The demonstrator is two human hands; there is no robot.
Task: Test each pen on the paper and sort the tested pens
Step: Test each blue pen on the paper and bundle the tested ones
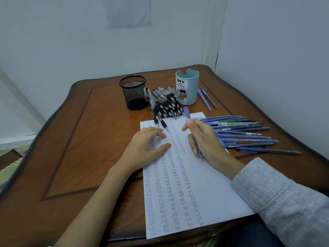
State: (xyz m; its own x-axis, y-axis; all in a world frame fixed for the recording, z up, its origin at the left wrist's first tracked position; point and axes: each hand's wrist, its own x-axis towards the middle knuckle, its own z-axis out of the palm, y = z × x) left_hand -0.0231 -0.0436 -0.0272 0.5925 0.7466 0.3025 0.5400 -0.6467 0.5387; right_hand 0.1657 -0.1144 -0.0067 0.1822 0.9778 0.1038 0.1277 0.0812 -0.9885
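1. One wooden table (74, 143) is seen, carrying everything else.
2. One sheet of paper (210, 184) is laid lengthwise on the table; five columns of the handwritten word "test" are counted on its left part, while its right part is left blank.
3. Two hands are shown. The left hand (147, 145) is laid flat on the upper left of the paper, palm down, fingers spread and thumb stretched toward the middle — nothing is held in it. The right hand (204, 138), coming out of a grey sleeve (277, 202), is rested on the paper's right edge and is closed around a blue pen (198, 148), whose tip is pointed down toward the sheet. A blue cap (187, 112) is pinched above it, between thumb and forefinger.
4. Two holders are stood at the far side: a black mesh cup (133, 92) and a light blue desk organizer (187, 86); what is inside cannot be told.
5. A heap of black-grip pens (165, 104) is piled between the holders, its near end overlapping the paper's top edge — too crowded to count exactly.
6. A row of blue pens (245, 134), well over a dozen with one green among them, is laid right of the paper.
7. Two more blue pens (207, 99) are laid just right of the organizer.
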